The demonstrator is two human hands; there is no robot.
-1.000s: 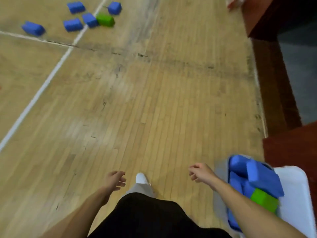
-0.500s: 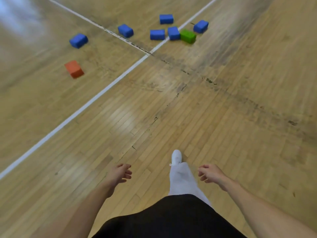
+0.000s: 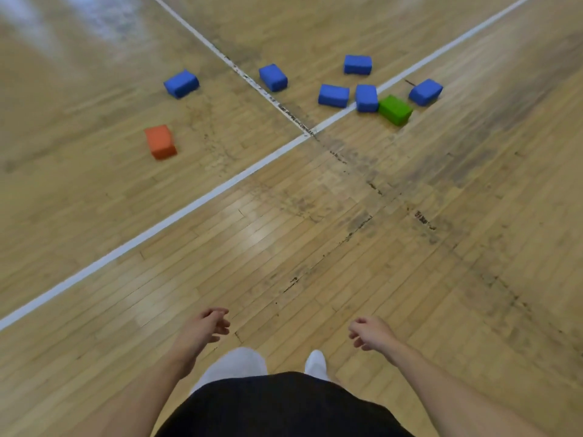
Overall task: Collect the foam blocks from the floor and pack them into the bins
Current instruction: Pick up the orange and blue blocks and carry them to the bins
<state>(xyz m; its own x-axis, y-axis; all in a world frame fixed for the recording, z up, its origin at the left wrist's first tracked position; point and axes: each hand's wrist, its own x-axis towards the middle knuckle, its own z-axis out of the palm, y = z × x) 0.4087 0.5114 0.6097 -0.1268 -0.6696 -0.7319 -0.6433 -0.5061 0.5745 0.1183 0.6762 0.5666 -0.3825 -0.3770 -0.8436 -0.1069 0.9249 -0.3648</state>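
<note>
Wooden gym floor [image 3: 410,247], scuffed with dark marks, carries every foam block in view, all lying well ahead of the person. Two white painted lines cross it: a long white line [image 3: 189,206] running from lower left to upper right, and a worn white line [image 3: 239,70] that comes down from the top to meet it.

An orange foam block [image 3: 160,141] lies alone on the left. Beyond it sits the leftmost blue foam block [image 3: 181,83]. A second blue foam block [image 3: 273,77] lies just beside the worn line, on its right. Farther right, between the two lines, are the farthest blue foam block [image 3: 357,64] and a nearer blue foam block [image 3: 333,95]. A middle blue foam block [image 3: 367,98] rests on the long line and touches the green foam block [image 3: 395,109]. The rightmost blue foam block [image 3: 426,91] lies near the green one.

Low in the view, the left hand [image 3: 205,326] and right hand [image 3: 372,334] hang over the floor with fingers [image 3: 220,323] loosely curled, holding nothing. Between them show white footwear [image 3: 316,364] and a black garment [image 3: 284,405].
</note>
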